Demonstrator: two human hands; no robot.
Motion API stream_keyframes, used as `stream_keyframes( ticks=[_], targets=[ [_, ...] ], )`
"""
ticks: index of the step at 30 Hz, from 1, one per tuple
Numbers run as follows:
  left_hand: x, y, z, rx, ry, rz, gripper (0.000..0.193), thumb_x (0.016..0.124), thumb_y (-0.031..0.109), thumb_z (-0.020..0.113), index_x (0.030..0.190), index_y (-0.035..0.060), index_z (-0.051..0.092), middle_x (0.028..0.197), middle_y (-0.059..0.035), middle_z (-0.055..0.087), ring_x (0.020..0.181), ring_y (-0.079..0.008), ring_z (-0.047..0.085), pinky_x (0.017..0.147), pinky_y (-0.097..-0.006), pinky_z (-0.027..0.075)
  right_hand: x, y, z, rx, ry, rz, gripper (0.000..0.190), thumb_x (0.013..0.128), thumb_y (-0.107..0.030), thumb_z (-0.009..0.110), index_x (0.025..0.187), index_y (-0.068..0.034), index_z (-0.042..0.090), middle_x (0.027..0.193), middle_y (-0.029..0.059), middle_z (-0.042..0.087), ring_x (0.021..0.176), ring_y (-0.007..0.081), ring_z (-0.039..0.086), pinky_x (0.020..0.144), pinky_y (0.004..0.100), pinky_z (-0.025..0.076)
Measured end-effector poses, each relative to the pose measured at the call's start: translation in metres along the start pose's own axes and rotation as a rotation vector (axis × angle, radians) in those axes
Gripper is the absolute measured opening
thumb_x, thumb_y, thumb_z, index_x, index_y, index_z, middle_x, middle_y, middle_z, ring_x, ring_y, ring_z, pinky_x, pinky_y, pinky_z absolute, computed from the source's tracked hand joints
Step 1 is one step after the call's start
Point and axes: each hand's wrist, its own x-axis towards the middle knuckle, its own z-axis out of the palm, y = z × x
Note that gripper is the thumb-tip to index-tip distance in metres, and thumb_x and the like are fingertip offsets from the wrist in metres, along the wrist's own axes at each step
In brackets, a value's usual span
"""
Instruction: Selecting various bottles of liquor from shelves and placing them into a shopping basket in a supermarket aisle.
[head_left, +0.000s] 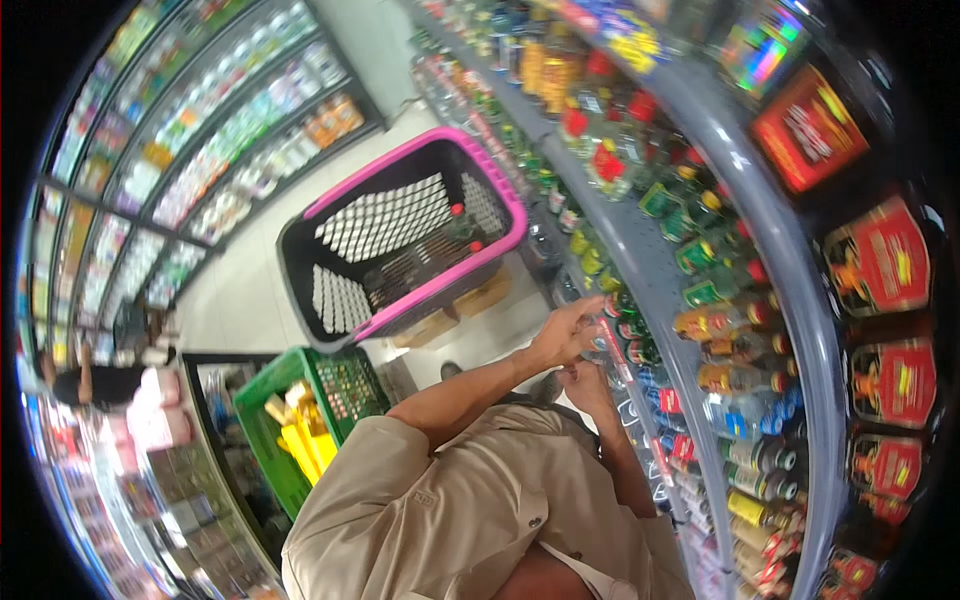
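Note:
My left hand (564, 335) reaches across to the shelf at the right, its fingers by the price strip (615, 349) on a low shelf edge. Just beyond the fingertips stand green bottles (631, 328). My right hand (588, 384) is close below the left one, near the same edge, with its fingers curled. Blur and overlap hide whether either hand holds anything. In front of me is a black shopping basket with a pink rim (431, 307). Dark bottles with red caps (465, 229) lie inside it.
Bottle shelves (622, 255) curve along my right. A green crate (349, 394) with yellow items (307, 431) stands at the left. Cardboard boxes (484, 294) sit beneath the basket. Stocked shelves (225, 142) line the far left, where a person (86, 382) is visible beyond the tiled floor (247, 277).

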Motion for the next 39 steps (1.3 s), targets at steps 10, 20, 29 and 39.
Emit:
stream_keyframes(
  ticks=[10, 20, 29, 39],
  targets=[
    [-0.132, 0.009, -0.174, -0.249, 0.733, -0.182, 0.038, 0.092, 0.005, 0.06, 0.129, -0.0001, 0.051, 0.115, -0.0117, 0.063, 0.105, -0.0181, 0.06, 0.092, -0.0313, 0.049, 0.109, -0.129, 0.043, 0.191, -0.03, -0.082, 0.02, 0.087, -0.013, 0.062, 0.102, -0.002, 0.066, 0.08, 0.0127, 0.069, 0.072, 0.0182, 0.066, 0.065, 0.033, 0.05],
    [-0.175, -0.022, -0.303, -0.367, 0.986, -0.299, 0.044, 0.088, 0.005, 0.064, 0.128, -0.0058, 0.049, 0.122, -0.0165, 0.06, 0.106, -0.0208, 0.06, 0.092, -0.0316, 0.05, 0.253, -0.173, 0.061, 0.016, 0.103, -0.218, 0.03, 0.083, -0.025, 0.062, 0.102, -0.003, 0.064, 0.095, 0.0218, 0.067, 0.092, 0.0395, 0.064, 0.079, 0.0433, 0.05],
    [-0.119, -0.066, -0.332, -0.209, 0.914, -0.462, 0.044, 0.084, 0.007, 0.066, 0.124, -0.0062, 0.053, 0.115, -0.0169, 0.064, 0.103, -0.0203, 0.063, 0.09, -0.0305, 0.049, 0.357, -0.152, 0.129, -0.532, -0.387, 0.065, 0.047, 0.078, -0.03, 0.071, 0.114, -0.004, 0.06, 0.104, 0.0239, 0.065, 0.103, 0.0386, 0.062, 0.088, 0.0457, 0.048],
    [-0.063, -0.175, -0.335, 0.221, 0.559, -0.787, 0.034, 0.077, 0.023, 0.071, 0.1, -0.0009, 0.065, 0.096, -0.0241, 0.066, 0.093, -0.0382, 0.065, 0.079, -0.0426, 0.052, 0.441, -0.078, 0.22, -0.717, -0.756, -0.082, 0.051, 0.079, -0.026, 0.062, 0.122, -0.001, 0.055, 0.109, 0.0257, 0.064, 0.104, 0.0407, 0.061, 0.09, 0.0491, 0.048]
  ],
)
